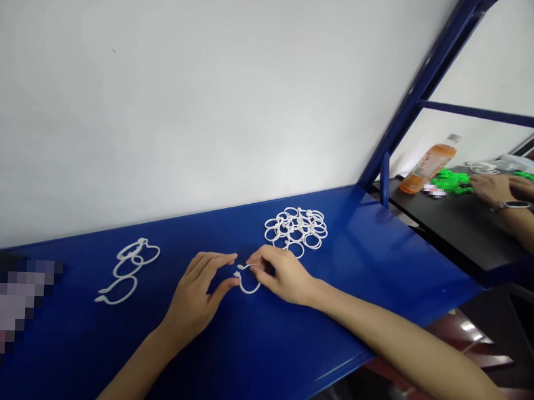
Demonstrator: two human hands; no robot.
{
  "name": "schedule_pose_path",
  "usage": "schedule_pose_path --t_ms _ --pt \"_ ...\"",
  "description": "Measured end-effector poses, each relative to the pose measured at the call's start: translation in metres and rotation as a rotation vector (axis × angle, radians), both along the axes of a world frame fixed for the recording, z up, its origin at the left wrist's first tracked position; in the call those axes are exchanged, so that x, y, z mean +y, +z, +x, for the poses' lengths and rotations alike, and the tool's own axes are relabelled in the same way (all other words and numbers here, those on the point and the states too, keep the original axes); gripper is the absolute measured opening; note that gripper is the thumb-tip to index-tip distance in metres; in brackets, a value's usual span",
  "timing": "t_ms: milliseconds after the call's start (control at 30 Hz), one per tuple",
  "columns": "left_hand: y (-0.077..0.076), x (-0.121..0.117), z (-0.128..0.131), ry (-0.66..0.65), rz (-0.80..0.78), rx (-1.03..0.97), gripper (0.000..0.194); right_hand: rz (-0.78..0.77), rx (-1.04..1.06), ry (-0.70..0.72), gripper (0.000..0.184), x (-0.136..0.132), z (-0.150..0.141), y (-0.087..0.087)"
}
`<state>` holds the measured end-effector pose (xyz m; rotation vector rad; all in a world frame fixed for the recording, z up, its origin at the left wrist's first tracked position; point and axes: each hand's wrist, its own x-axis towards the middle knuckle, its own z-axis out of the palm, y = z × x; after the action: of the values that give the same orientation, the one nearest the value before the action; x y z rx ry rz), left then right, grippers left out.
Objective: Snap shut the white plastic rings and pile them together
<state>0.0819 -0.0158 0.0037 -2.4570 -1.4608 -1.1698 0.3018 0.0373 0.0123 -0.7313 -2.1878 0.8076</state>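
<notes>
Two bare forearms reach in over the near edge of a blue table (309, 349), the right one crossing the edge toward the right corner. Beyond that edge, low on the right, a shiny reddish floor (469, 330) shows.

The hands meet around the middle of the table. The right hand (285, 274) pinches a thin white ring (249, 292) between thumb and fingers, gripping its right side. The ring is unclosed: its two ends, one with a small knob, stand apart and point toward the left hand (199, 285). That hand grasps nothing, its thumb and fingers spread on either side of the ends; whether the thumb touches the knobbed one cannot be told.

Near the left end of the table lies something blurred out (5, 306). Between it and the left hand is a small cluster of white rings (128, 277); the nearest is open, its ends facing left, and those behind overlap. Past the right hand, toward the far edge and nearer the right corner, sits a larger pile (299, 223) of similar rings.

A pale wall (187, 102) rises along the far edge. A blue frame (417, 100) stands at the far right corner. Beyond it, a black table (451, 226) carries a tilted orange bottle (430, 166) and bright green pieces (452, 181), beside a co-worker's hands (493, 189), one wearing a wristband (516, 204).
</notes>
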Motion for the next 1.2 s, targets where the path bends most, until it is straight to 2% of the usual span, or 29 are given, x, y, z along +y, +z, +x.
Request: schedule_pose_path --t_ms 100,200,333,567,667,767,867,967,1100,1200 --pt "0.001 0.001 0.000 -0.050 -0.046 -0.039 0.015 0.059 -0.005 0.044 0.003 0.001 0.001 0.000" --pt "0.001 0.002 0.001 -0.070 -0.019 -0.030 0.011 0.104 -0.005 0.125 0.004 0.000 0.002 -0.001" --pt "0.001 0.000 0.003 -0.087 0.062 0.017 0.016 0.162 -0.022 0.212 0.014 -0.001 0.003 0.000" --pt "-0.003 -0.003 0.005 -0.094 0.138 0.143 0.023 0.201 -0.120 0.257 0.021 -0.007 0.005 0.008" --pt "-0.003 -0.003 0.006 -0.100 0.226 0.187 0.024 0.171 -0.117 0.254 0.021 -0.009 0.004 0.008" --pt "0.000 -0.002 0.008 -0.097 0.247 0.182 0.022 0.139 -0.083 0.218 0.018 -0.007 0.002 0.005" --pt "0.003 0.000 0.007 -0.101 0.183 0.165 0.018 0.156 -0.076 0.189 0.018 -0.004 0.002 0.004" --pt "0.003 0.004 0.002 -0.103 0.049 0.087 0.020 0.192 -0.114 0.178 0.019 -0.002 0.005 0.009" --pt "0.002 0.005 -0.006 -0.058 -0.145 -0.074 0.025 0.280 -0.193 0.197 0.033 -0.004 0.011 0.017" --pt "0.001 0.005 -0.007 -0.031 -0.217 -0.110 0.027 0.361 -0.229 0.243 0.023 -0.004 0.012 0.017"
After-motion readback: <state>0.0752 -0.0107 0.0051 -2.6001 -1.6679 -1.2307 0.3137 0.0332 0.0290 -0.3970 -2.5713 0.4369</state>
